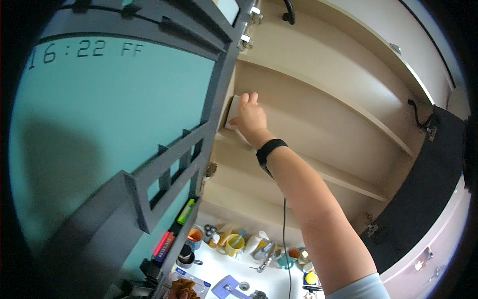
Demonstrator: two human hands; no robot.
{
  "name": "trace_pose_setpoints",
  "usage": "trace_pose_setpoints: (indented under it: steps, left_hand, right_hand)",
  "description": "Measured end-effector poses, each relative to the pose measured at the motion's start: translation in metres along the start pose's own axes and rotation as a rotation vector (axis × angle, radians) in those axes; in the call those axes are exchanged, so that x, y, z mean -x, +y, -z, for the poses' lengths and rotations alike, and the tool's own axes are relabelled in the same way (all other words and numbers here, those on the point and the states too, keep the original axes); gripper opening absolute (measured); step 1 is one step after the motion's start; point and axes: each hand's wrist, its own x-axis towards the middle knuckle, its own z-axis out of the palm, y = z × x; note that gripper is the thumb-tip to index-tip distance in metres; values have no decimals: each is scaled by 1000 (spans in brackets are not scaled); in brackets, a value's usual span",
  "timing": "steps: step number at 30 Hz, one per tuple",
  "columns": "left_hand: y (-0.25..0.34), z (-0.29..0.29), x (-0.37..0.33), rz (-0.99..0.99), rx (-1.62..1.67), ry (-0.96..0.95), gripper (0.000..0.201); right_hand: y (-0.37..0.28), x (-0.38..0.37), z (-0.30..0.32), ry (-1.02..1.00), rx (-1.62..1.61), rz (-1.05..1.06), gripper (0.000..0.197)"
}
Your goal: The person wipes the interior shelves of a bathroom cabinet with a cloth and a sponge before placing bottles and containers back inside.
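My right hand (251,117), with a black band on its wrist, reaches up into the open cabinet. Its fingers are closed on a flat white object (232,110) at the left end of a middle shelf (318,172). The hand covers much of that object, so its kind is not clear. Low in the view, at the bottom edge, a crumpled brown cloth (182,288) shows with a small bit of my left hand (185,295) at it. The rest of that hand is out of the picture.
A teal and dark grey door panel (124,119) fills the left side. Below stand a yellow mug (235,244), an orange-lined cup (194,236), a faucet (266,261) and several bottles. A black cable (284,229) hangs down. An open door (418,199) is at the right.
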Motion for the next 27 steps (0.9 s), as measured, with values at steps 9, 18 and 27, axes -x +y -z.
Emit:
trace_pose_setpoints:
  steps: [9,18,27]
  left_hand:
    - [21,3,8,-170,216,-163,22]
    - [9,0,15,-115,-69,-149,25]
    - [37,-13,50,-193,-57,-16,25]
  right_hand:
    - [-5,6,3,24,15,8,56]
    - [128,79,48,21,26,-234,64]
    - [279,185,113,456,-146,-631,72]
